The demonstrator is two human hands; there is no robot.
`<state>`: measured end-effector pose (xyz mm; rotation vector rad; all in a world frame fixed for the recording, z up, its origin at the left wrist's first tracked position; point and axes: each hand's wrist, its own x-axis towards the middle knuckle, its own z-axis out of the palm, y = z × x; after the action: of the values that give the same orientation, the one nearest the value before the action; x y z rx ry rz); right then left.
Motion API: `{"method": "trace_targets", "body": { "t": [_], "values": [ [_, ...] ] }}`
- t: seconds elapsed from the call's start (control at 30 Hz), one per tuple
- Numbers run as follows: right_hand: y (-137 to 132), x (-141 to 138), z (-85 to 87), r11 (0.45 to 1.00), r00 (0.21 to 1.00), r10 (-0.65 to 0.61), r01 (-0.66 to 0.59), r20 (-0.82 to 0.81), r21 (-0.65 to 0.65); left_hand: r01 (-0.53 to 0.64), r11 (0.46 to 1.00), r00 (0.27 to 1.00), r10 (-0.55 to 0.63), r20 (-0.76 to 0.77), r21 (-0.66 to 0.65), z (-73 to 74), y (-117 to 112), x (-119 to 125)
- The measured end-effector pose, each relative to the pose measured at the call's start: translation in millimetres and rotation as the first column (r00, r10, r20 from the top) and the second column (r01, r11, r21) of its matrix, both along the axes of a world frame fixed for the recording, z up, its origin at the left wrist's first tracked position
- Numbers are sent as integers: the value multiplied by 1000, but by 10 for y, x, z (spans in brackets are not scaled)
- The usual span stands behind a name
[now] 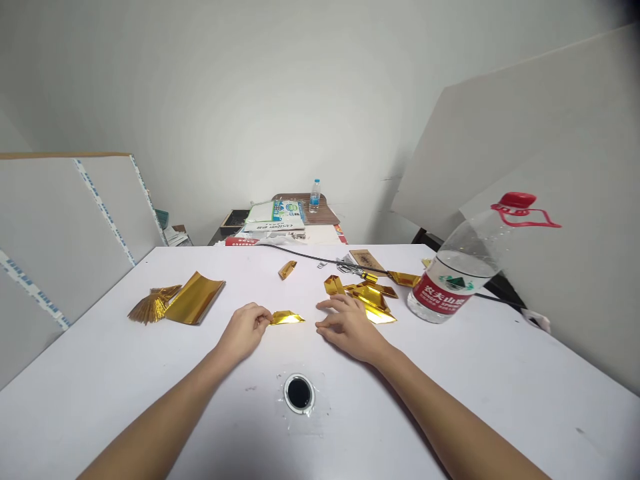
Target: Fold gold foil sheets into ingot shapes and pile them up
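Observation:
My left hand (246, 329) pinches the left end of a small folded piece of gold foil paper (288, 318) lying on the white table. To the right of that piece, my right hand (353, 327) rests with its fingers apart and holds nothing. Just beyond the right hand lies a pile of folded gold foil pieces (370, 293), partly hidden by it. On the left sit a stack of gold foil sheets (195, 300) and a fanned gold bundle (153, 305). One more folded gold piece (287, 269) lies farther back.
A large water bottle (453, 273) with a red cap stands at the right. A black cable (320, 257) crosses the back, near a yellow-handled tool (367, 275) and a brown card (367, 260). A round black disc (299, 393) is taped to the table (240, 427) in front.

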<state>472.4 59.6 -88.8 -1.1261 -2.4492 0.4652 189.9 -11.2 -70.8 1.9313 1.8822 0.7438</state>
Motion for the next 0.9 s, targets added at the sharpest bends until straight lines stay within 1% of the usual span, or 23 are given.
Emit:
{"method": "trace_targets", "body": {
  "t": [0.07,0.1,0.2,0.23,0.33,0.43,0.53,0.7,0.77,0.9],
  "values": [
    [-52,-41,24,996,1000,23,-24,3,89,20,1000,1000,-20,4,11,-10,-1,-24],
    [-79,-65,36,993,999,49,-50,13,107,33,999,999,-33,-2,17,-10,-2,-30],
    [-132,-124,59,984,984,154,-161,93,74,95,995,994,-94,-60,18,3,-3,-33],
    [-139,-137,63,982,977,171,-179,123,58,116,993,989,-114,-92,17,11,-1,-33],
    [-141,-155,80,984,973,155,-167,174,58,153,988,971,-147,-189,15,44,2,-42],
    [-143,-169,116,985,973,137,-153,183,76,131,991,955,-127,-268,-2,96,-14,-56],
    [-149,-188,153,987,974,131,-145,186,65,112,993,942,-115,-317,-30,173,-53,-71],
    [-138,-200,160,990,978,125,-133,166,37,123,990,930,-138,-340,-65,281,-99,-87],
    [-131,-197,148,990,980,127,-134,152,37,118,991,932,-133,-336,-66,284,-101,-91],
    [-137,-188,126,989,983,124,-133,134,59,115,992,952,-123,-279,-44,237,-96,-105]
  ]
}}
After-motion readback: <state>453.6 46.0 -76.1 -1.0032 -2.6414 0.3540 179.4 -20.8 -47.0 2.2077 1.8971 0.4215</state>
